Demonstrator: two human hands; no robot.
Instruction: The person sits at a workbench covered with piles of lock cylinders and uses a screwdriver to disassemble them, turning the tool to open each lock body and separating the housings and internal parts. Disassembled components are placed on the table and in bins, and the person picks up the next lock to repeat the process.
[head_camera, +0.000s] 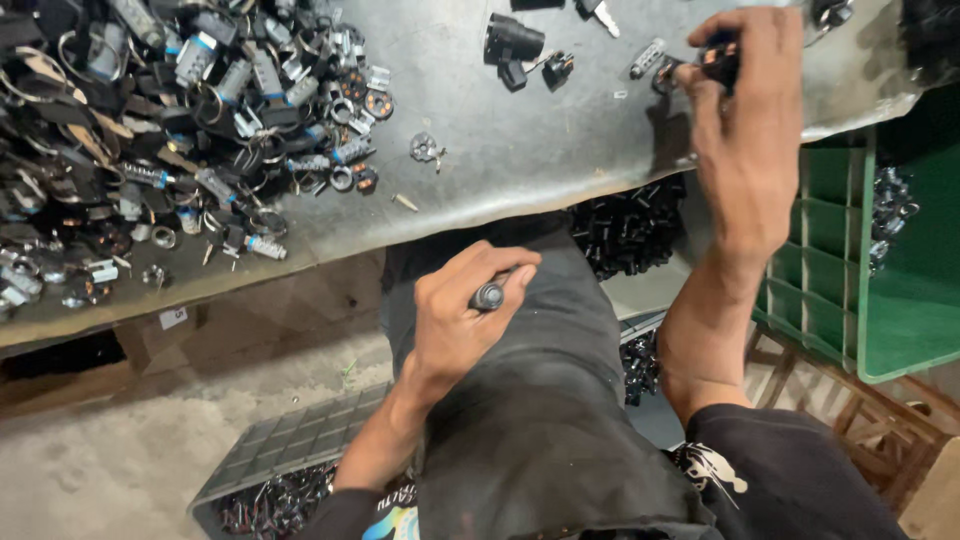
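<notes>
Hands at metal bench, one part in each grip.

Left hand (462, 318) rested over the lap, fingers curled shut around a small dark cylindrical part (489, 296), its long axis running up and right toward the bench edge. Right hand (745, 130) lay farther forward on the grey metal bench (500, 150), fingertips pinching a small black component (718, 60) near the far edge. Loose black pieces (520, 50) lay just left of that hand, nearer to it than to the left. Heap of mixed lock parts (170, 130) sat well apart, far left; green crate (860, 270) to the right.

small dark cylinder (488, 296) over lap, black part (720, 58) on metal tabletop
</notes>
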